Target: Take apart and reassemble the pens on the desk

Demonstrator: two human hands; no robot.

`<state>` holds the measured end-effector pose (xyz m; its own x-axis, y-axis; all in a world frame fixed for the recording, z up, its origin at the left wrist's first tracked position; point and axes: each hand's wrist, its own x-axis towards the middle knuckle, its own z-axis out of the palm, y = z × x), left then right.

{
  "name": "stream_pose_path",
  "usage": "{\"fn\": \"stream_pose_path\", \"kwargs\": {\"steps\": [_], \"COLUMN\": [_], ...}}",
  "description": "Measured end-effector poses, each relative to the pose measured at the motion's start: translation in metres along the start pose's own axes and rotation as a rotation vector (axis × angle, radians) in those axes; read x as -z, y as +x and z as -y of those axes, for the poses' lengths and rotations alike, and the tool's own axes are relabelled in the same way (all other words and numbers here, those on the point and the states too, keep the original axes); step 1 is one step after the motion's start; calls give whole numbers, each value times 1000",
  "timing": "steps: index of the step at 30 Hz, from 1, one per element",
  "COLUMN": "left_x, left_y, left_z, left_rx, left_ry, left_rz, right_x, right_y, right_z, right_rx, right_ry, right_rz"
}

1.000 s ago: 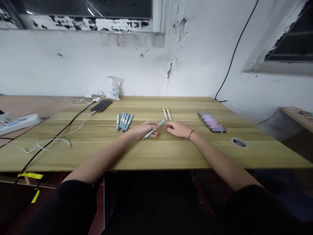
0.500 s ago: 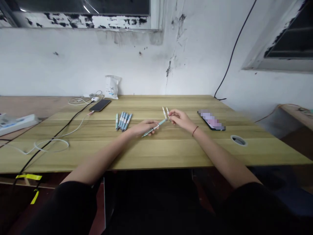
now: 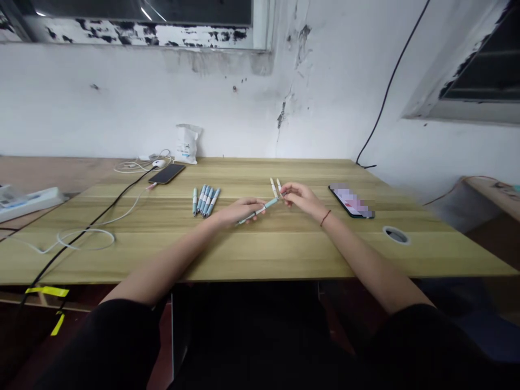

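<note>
pen (image 3: pixel 271 203) sat in my left hand (image 3: pixel 242 211), far end toward two o'clock; it seemed light, stiff, a little slick, best pinched mid-barrel. my left fingers were closed round it. my right hand (image 3: pixel 300 197) curled narrow by that end; whether it gripped anything, i couldn't tell.

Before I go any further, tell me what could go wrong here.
The light green pen slants in the left hand, so it might slip if the grip loosens. The right hand is close beside two pale pens and could knock them askew. A sweep to the left might snag the looped white cable, perhaps tugging the dark phone.
</note>
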<state>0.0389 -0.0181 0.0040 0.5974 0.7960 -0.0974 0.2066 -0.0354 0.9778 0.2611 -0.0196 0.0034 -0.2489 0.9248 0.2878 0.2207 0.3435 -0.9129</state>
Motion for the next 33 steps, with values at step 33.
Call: {"fn": "stream_pose_path", "kwargs": {"steps": [33], "left_x": [-1], "left_y": [1], "left_z": [2], "left_rx": [-23], "left_ry": [-44], "left_rz": [-1], "right_x": [-1], "right_y": [-1], "right_z": [-7], "right_rx": [69], "right_ry": [-135], "right_rz": [103]}}
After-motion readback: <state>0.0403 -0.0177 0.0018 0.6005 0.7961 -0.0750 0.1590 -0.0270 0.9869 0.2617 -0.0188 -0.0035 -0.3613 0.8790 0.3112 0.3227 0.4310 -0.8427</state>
